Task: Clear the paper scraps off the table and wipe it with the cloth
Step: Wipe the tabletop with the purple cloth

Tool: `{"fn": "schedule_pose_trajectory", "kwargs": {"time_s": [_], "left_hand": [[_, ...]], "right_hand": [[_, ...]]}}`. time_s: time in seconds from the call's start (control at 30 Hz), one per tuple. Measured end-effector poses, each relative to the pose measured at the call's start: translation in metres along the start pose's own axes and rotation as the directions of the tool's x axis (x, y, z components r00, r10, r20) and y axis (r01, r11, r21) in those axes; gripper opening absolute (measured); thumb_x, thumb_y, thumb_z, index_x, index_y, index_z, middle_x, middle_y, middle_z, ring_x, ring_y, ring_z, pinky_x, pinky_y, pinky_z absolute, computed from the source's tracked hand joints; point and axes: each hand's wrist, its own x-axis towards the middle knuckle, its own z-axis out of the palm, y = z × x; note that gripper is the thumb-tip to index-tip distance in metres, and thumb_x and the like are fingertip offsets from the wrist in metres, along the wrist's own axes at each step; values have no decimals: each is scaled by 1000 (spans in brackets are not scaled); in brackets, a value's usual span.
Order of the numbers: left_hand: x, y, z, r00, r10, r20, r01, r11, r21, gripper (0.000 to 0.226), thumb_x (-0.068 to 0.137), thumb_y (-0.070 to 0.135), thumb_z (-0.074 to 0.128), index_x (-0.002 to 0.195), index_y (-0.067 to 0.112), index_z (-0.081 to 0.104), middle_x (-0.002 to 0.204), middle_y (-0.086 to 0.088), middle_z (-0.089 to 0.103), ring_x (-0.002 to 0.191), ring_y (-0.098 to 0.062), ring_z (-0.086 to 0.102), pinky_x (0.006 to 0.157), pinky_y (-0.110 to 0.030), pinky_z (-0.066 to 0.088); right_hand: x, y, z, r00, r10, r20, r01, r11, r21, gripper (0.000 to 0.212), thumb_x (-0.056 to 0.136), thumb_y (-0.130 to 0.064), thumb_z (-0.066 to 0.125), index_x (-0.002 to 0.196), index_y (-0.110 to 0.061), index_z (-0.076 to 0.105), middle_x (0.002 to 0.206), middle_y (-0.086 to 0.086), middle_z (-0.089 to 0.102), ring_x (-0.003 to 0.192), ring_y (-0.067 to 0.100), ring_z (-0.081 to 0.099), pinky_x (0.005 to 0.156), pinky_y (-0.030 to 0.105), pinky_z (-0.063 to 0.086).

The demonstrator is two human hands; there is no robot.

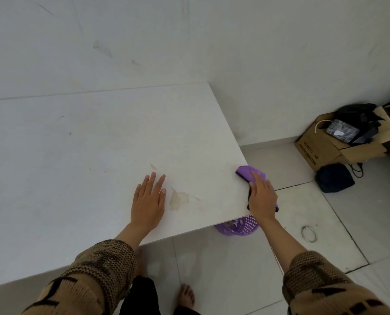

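table (75, 167): no scraps seen; stain (178, 198) centre frame, unwiped. cloth (246, 172) at rt edge under right hand (263, 196), fingers flat, pressing. left hand (148, 201) flat, holds nothing. Wiping prob. unfinished.

The purple perforated plastic basket (239, 228) sits mostly hidden under the white tabletop (75, 155); the right hand (262, 197) covers much of the purple cloth (246, 172).

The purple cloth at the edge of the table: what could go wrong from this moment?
1. The cloth lies at the right edge of the table under the right hand; an outward stroke could push it off, perhaps towards the purple basket below.
2. The yellowish stain beside the left hand lies apart from the cloth and may be missed.
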Motion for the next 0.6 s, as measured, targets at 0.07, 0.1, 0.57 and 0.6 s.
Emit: {"fn": "schedule_pose_trajectory", "kwargs": {"time_s": [0.07,0.1,0.57,0.6], "left_hand": [[-3,5,-2,1000,19,1,-19,999,-26,64,87,49,-2,145,30,16,156,0,14,145,-15,6,117,-33,1],[-3,9,-3,999,29,-16,-29,999,-28,63,88,49,-1,145,30,17,156,1,15,145,-14,7,117,-34,2],[-55,51,31,986,139,96,-143,989,40,56,94,56,19,136,28,43,126,-7,56,120,-28,48,108,-39,26],[-61,54,40,987,127,102,-133,990,52,56,93,56,22,135,28,44,127,-10,55,121,-29,46,108,-41,27]], "right_hand": [[-2,-12,-11,994,15,-107,-7,998,69,54,96,-44,17,134,-17,44,123,14,58,122,40,45,98,55,38],[-7,-23,-15,990,-32,-136,42,996,75,55,94,-43,17,132,-15,46,120,14,60,120,40,47,97,54,40],[-80,-107,13,987,-148,58,88,813,576,29,97,-11,41,120,-16,57,115,-9,54,114,11,49,101,24,38],[-74,-102,10,990,-135,27,98,828,551,29,97,-11,40,119,-17,58,115,-9,54,113,10,48,99,24,39]]}}
